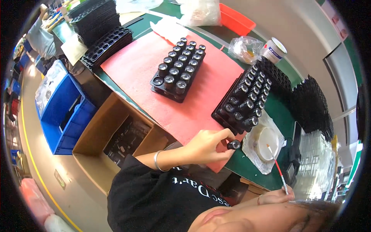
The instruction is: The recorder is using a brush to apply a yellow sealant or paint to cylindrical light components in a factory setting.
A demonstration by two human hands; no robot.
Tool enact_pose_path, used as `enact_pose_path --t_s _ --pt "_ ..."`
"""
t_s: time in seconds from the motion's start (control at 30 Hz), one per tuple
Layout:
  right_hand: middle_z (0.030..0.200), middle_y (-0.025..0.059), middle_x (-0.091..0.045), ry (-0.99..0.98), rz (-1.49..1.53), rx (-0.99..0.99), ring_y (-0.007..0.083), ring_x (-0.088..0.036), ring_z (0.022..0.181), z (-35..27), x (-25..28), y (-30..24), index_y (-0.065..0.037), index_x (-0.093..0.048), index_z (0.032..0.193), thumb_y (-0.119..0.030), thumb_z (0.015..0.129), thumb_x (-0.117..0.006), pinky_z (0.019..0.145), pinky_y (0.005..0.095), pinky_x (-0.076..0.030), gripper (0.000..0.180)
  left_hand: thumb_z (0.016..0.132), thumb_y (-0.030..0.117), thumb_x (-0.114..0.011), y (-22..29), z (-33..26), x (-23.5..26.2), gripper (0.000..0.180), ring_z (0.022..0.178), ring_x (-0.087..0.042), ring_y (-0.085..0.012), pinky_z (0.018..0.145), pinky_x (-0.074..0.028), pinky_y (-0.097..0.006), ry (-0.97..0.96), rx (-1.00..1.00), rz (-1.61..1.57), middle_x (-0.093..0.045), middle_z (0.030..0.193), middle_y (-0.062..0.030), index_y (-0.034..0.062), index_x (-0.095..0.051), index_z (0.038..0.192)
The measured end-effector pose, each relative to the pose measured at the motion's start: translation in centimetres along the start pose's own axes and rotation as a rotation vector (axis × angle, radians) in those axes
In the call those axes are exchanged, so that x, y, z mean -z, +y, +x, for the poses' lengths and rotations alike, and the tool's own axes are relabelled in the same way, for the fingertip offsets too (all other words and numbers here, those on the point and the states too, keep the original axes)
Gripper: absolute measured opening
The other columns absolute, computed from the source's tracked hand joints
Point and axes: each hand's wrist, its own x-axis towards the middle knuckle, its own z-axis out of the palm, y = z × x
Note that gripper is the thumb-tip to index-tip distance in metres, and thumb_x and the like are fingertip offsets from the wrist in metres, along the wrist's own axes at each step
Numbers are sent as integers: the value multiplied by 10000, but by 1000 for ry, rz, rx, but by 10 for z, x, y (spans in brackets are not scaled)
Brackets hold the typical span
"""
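My left hand (206, 147), a bangle at its wrist, pinches a small black cylinder (234, 144) with a shiny, glassy end. Just beyond it, a black tray (223, 113) holds several similar black cylinders standing upright. My right hand (276, 196) is closed round the lower end of a thin brush (279, 169) with a red and pale handle. Its bristle tip is over a round, shallow, pale dish (264, 144), which lies on a crumpled clear sheet; whether they touch I cannot tell. A second black tray (183, 95) of upright cylinders rests on the pink mat (135, 62).
Stacked black trays (94, 23) stand at the far left, more (312, 102) at the right. A white tub (275, 50), a clear bag (245, 49) and a red bin (236, 20) sit at the back. Left of the table are a cardboard box (91, 154) and a blue crate (63, 123).
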Motion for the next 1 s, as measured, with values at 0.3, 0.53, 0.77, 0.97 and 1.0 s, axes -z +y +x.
enact_pose_path --t_s 0.3,0.53,0.77,0.97,1.0 --pt "653 48 -408 90 280 -225 144 -411 641 2 17 1 -65 -389 681 -263 902 -409 604 280 -343 298 746 156 -661 -11 2 2 278 701 -577 -82 631 -480 -223 36 256 -535 -622 790 -59 -34 -575 931" --pt "570 -2 -334 -106 601 -318 113 -307 567 -28 -30 -19 -106 -349 755 -338 894 -410 495 252 -248 277 729 24 -646 -3 5 6 169 722 -591 -98 651 -479 -210 48 465 -600 -626 790 -83 -47 -579 868" --pt "591 39 -434 -261 525 -279 138 -365 561 -37 -34 -21 -108 -363 770 -358 904 -372 487 253 -301 284 724 19 -647 -5 4 3 165 708 -592 -100 631 -465 -209 34 436 -595 -625 781 -73 -43 -576 859" --pt "569 19 -376 -345 500 -266 125 -331 570 -38 -40 -26 -97 -362 764 -316 911 -375 513 248 -298 263 724 46 -664 -2 4 3 196 728 -591 -100 638 -462 -207 1 445 -600 -627 800 -74 -48 -574 870" --pt "569 20 -379 -335 479 -263 126 -334 568 -38 -40 -25 -96 -365 762 -318 908 -381 511 247 -297 266 724 46 -664 -2 4 3 196 728 -591 -100 638 -462 -207 -4 443 -602 -627 800 -74 -48 -574 870"
